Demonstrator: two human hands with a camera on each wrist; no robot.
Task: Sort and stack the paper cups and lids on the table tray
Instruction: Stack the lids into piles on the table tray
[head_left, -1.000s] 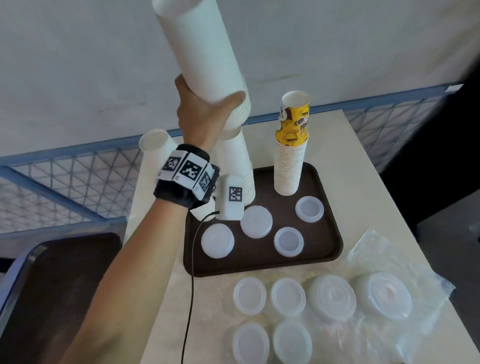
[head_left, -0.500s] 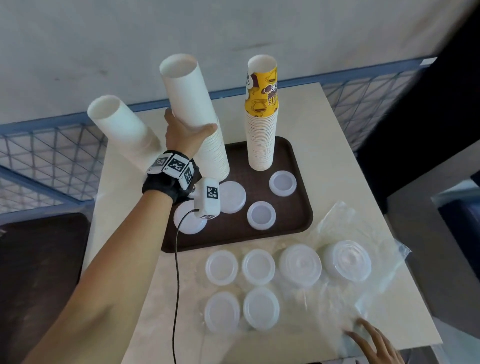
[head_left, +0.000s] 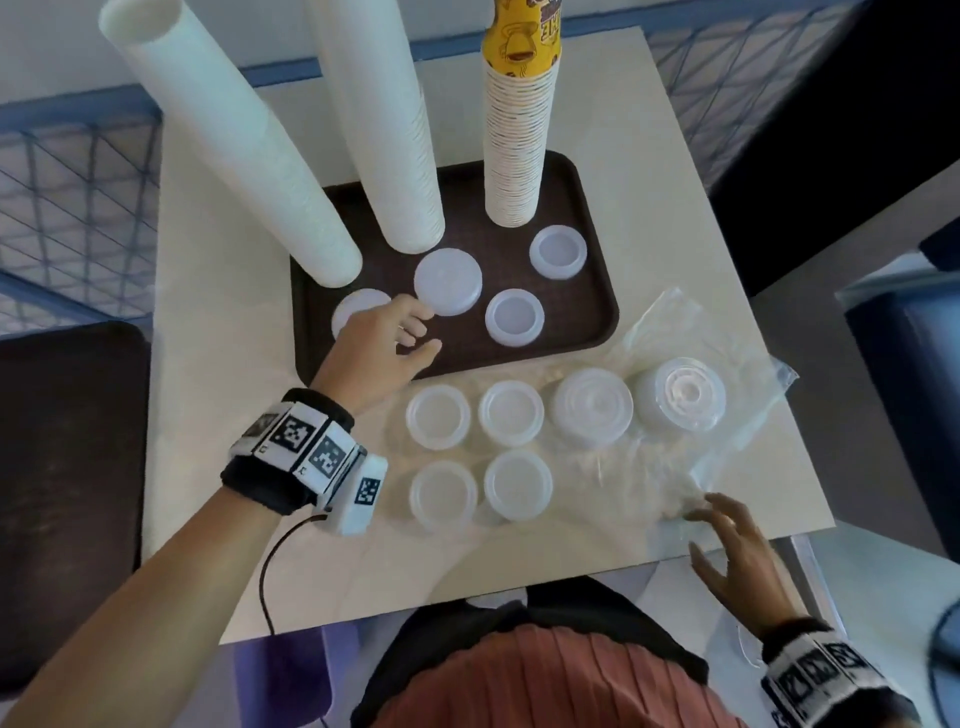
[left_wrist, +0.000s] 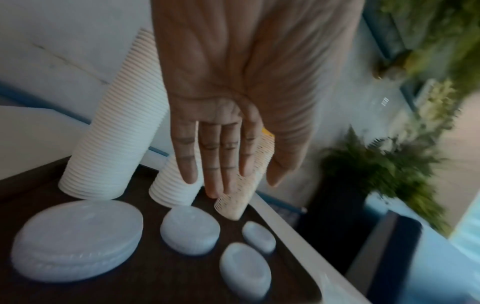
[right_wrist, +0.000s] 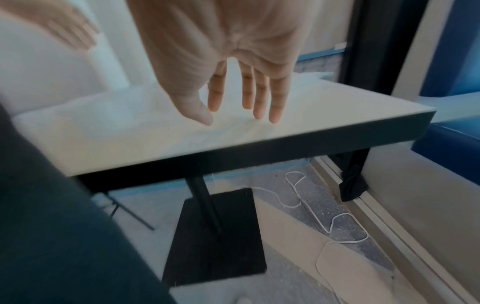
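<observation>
A dark brown tray (head_left: 587, 332) holds two tall white cup stacks (head_left: 249, 156) (head_left: 395, 156) and a stack topped by a yellow printed cup (head_left: 517, 130). Several white lids (head_left: 448, 281) lie on the tray in front of them. My left hand (head_left: 410, 327) hovers over the tray's front left with fingers straight and empty, as the left wrist view (left_wrist: 223, 181) confirms. More lids (head_left: 511, 413) sit on the table in front of the tray. My right hand (head_left: 727, 525) is spread open at the table's near right edge, over a clear plastic bag (head_left: 727, 431).
Two larger lid piles (head_left: 680, 392) rest on the plastic bag. A blue railing with mesh (head_left: 72, 208) runs behind the cream table (head_left: 218, 467). A dark seat (head_left: 67, 467) is at the left. The table stands on a black pedestal (right_wrist: 215, 236).
My left hand let go of the white cup stack, which now stands on the tray, and dropped to the lids. My right hand came up to the table's near edge.
</observation>
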